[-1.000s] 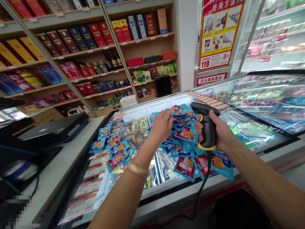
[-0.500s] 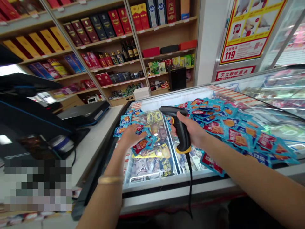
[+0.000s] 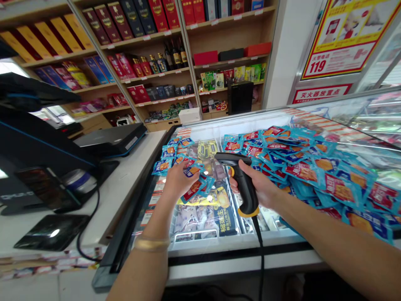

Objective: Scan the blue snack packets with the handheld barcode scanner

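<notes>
My right hand (image 3: 258, 184) grips a black and yellow barcode scanner (image 3: 246, 188) by its handle, its head pointing left and its cable hanging down. On the left, my left hand (image 3: 178, 179) pinches a blue snack packet (image 3: 191, 170) at the small group of packets on the glass. Other red and blue snack packets (image 3: 191, 191) lie under and beside those fingers, and a few more packets (image 3: 162, 166) lie farther left. Beyond my right hand spreads a large heap of the same packets (image 3: 303, 169). My left fingertips are partly hidden by the packets.
Everything lies on a glass-topped freezer (image 3: 200, 251) with frozen goods inside. At left, a counter (image 3: 131, 171) carries a black checkout machine (image 3: 40, 154) and a dark flat device (image 3: 109, 140). Shelves of boxes (image 3: 163, 100) stand behind. The scanner cable (image 3: 261, 259) hangs over the front edge.
The view has shifted, bringing more of the right heap into sight. My left hand now has a packet raised between its fingers. The scanner stays in my right hand.
</notes>
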A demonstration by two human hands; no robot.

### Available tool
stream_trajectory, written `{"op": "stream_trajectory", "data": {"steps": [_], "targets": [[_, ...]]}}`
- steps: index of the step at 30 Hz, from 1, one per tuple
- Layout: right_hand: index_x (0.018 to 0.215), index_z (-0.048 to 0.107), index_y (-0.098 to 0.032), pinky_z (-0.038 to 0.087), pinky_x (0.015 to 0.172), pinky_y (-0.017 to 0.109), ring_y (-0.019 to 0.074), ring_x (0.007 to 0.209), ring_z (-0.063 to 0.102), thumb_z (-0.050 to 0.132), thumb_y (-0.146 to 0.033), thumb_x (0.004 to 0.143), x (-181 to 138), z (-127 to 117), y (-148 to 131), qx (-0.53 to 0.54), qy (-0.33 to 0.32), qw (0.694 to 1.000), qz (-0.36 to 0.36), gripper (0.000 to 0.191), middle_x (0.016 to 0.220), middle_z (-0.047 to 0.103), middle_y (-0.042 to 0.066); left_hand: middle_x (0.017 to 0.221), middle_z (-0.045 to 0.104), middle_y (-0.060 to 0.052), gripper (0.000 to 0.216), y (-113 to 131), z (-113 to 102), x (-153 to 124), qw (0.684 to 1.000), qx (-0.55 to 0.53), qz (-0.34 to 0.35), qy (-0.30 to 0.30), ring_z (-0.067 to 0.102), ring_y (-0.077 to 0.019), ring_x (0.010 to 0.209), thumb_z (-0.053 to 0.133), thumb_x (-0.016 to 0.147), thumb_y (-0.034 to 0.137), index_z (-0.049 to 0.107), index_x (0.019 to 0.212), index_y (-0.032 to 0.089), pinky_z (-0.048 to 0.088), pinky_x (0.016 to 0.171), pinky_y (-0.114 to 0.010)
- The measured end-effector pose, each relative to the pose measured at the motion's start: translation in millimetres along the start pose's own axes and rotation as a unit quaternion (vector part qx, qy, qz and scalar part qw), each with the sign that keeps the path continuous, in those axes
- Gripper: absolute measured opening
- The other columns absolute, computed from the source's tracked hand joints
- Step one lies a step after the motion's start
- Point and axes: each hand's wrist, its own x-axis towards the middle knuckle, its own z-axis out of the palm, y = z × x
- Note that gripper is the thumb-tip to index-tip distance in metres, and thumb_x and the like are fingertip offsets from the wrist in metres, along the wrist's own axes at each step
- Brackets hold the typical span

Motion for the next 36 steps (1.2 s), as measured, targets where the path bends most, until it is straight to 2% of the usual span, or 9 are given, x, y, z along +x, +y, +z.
{"op": "stream_trajectory", "data": {"steps": [2, 4, 7, 9, 12, 16, 22, 25, 36], "targets": [[0.078, 0.06, -0.016, 0.041, 0.055, 0.023, 0.0113, 0.055, 0.048, 0.065, -0.06, 0.075, -1, 1, 1, -0.003, -0.001, 1.0, 0.0, 0.044, 0.06, 0.055, 0.0, 0.102, 0.071, -0.012, 0.053, 4, -1, 0, 0.993, -0.106, -0.035, 0.033, 0.064, -0.0282, 0.099, 0.068, 0.07, 0.046, 0.065, 0.115, 0.016, 0.048, 0.091, -0.039], [0.079, 0.06, -0.017, 0.041, 0.055, 0.023, 0.0116, 0.055, 0.047, 0.065, -0.06, 0.076, -2, 0, 2, -0.004, -0.003, 1.0, -0.001, 0.044, 0.061, 0.055, 0.0, 0.1, 0.072, -0.01, 0.053, 9, -4, -1, 0.96, -0.262, -0.081, 0.051, 0.065, -0.0255, 0.096, 0.066, 0.073, 0.051, 0.064, 0.114, 0.017, 0.051, 0.084, -0.036], [0.079, 0.059, -0.018, 0.04, 0.053, 0.024, 0.0122, 0.055, 0.047, 0.063, -0.06, 0.078, -2, -2, 3, -0.005, -0.008, 1.0, -0.011, 0.043, 0.06, 0.055, 0.0, 0.099, 0.073, -0.009, 0.049, 19, -8, -3, 0.851, -0.5, -0.162, 0.013, 0.068, -0.0215, 0.09, 0.05, 0.084, 0.057, 0.063, 0.111, 0.018, 0.054, 0.073, -0.032], [0.079, 0.058, -0.018, 0.039, 0.053, 0.024, 0.0121, 0.055, 0.047, 0.063, -0.06, 0.078, -2, -2, 3, -0.006, -0.011, 1.0, -0.018, 0.043, 0.06, 0.055, 0.0, 0.096, 0.073, -0.01, 0.049, 25, -10, -5, 0.786, -0.583, -0.202, -0.033, 0.069, -0.0197, 0.084, 0.04, 0.089, 0.056, 0.063, 0.108, 0.018, 0.055, 0.071, -0.031], [0.079, 0.058, -0.017, 0.039, 0.053, 0.023, 0.0115, 0.055, 0.047, 0.064, -0.061, 0.077, -3, 0, 3, -0.014, -0.013, 1.0, -0.015, 0.044, 0.059, 0.055, 0.0, 0.09, 0.074, -0.009, 0.047, 34, -11, -11, 0.747, -0.619, -0.233, -0.074, 0.07, -0.0184, 0.078, 0.038, 0.092, 0.055, 0.063, 0.107, 0.018, 0.056, 0.07, -0.031], [0.079, 0.058, -0.017, 0.04, 0.054, 0.023, 0.0108, 0.053, 0.047, 0.067, -0.061, 0.073, -5, 3, 3, -0.027, -0.015, 0.999, -0.013, 0.046, 0.06, 0.056, 0.0, 0.086, 0.074, -0.009, 0.046, 40, -6, -15, 0.747, -0.618, -0.224, -0.099, 0.07, -0.0189, 0.073, 0.038, 0.092, 0.053, 0.062, 0.108, 0.016, 0.056, 0.066, -0.032], [0.081, 0.059, -0.017, 0.038, 0.054, 0.024, 0.0119, 0.054, 0.048, 0.067, -0.062, 0.072, -7, 5, 3, -0.031, -0.029, 0.999, -0.021, 0.047, 0.059, 0.056, 0.0, 0.085, 0.074, -0.01, 0.054, 38, 1, -16, 0.796, -0.566, -0.175, -0.123, 0.071, -0.0235, 0.08, 0.049, 0.082, 0.063, 0.062, 0.107, 0.017, 0.056, 0.071, -0.037], [0.081, 0.059, -0.018, 0.037, 0.052, 0.025, 0.0127, 0.055, 0.047, 0.068, -0.064, 0.07, -8, 6, 2, -0.037, -0.027, 0.999, -0.023, 0.048, 0.059, 0.055, 0.0, 0.086, 0.074, -0.01, 0.058, 36, 3, -16, 0.809, -0.551, -0.152, -0.137, 0.07, -0.0244, 0.082, 0.05, 0.079, 0.066, 0.063, 0.107, 0.017, 0.056, 0.072, -0.037], [0.078, 0.058, -0.017, 0.038, 0.054, 0.024, 0.0117, 0.054, 0.047, 0.069, -0.064, 0.068, -7, 7, 2, -0.038, -0.035, 0.998, -0.026, 0.049, 0.059, 0.056, 0.0, 0.091, 0.074, -0.013, 0.057, 36, 5, -17, 0.818, -0.538, -0.153, -0.139, 0.07, -0.0257, 0.086, 0.047, 0.082, 0.064, 0.066, 0.107, 0.015, 0.056, 0.068, -0.035]]}}
